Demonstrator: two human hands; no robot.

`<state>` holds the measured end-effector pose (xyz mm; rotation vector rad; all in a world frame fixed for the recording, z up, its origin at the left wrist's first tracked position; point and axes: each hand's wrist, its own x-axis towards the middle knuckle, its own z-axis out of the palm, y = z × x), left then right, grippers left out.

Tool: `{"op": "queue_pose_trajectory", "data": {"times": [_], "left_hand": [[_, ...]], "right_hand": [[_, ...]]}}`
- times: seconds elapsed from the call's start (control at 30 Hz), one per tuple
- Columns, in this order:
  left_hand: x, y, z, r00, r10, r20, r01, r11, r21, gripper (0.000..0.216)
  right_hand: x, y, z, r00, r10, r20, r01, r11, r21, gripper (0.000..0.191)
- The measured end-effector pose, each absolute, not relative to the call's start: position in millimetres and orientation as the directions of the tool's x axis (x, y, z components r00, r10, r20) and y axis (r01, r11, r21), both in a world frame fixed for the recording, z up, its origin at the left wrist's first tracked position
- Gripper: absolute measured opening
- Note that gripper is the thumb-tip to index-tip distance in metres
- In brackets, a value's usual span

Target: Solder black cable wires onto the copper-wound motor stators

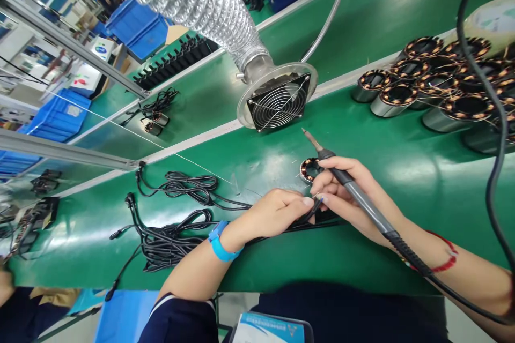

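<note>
My right hand (346, 193) is closed round a soldering iron (354, 187), its bare tip pointing up and left toward the fan. Its thumb and fingertips also meet near the small wire ends of a black power cable (316, 204). With thumb and fingers pressed together, my left hand (281, 210) pinches that cable end. Just behind the fingers sits a motor stator (309, 169) with copper windings, partly hidden by my right hand. Bundles of black cables (171, 241) lie on the green bench left of my hands.
A fume extractor fan (277, 104) on a foil duct (201, 5) hangs over the bench. Several stators (434, 83) stand at the right, beside a hanging black cord (494, 171). Blue bins (139, 27) stand at the back left. Another person's hand (5, 284) is at the left edge.
</note>
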<state>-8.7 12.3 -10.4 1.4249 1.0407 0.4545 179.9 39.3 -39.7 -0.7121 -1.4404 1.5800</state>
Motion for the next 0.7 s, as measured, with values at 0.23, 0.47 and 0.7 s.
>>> {"op": "queue_pose_trajectory", "data": {"times": [0.23,0.47,0.7], "left_hand": [[-4.2,11.8,-9.8,0.563,0.725,-0.398,0.083,0.429,0.900,0.059],[-2.8,19.4,-0.1,0.280,0.829,-0.484,-0.052,0.516,0.855,0.035],[-11.1,40.0,-16.0,0.049,0.858,-0.511,-0.014,0.512,0.859,0.016]], "right_hand": [[176.8,34.3,-30.3,-0.443,0.837,0.321,-0.122,0.299,-0.947,0.026],[182.6,43.5,-30.0,-0.376,0.889,0.263,0.237,0.366,-0.900,0.033],[187.2,55.0,-47.8,-0.347,0.920,0.183,0.589,0.366,-0.721,0.042]]}}
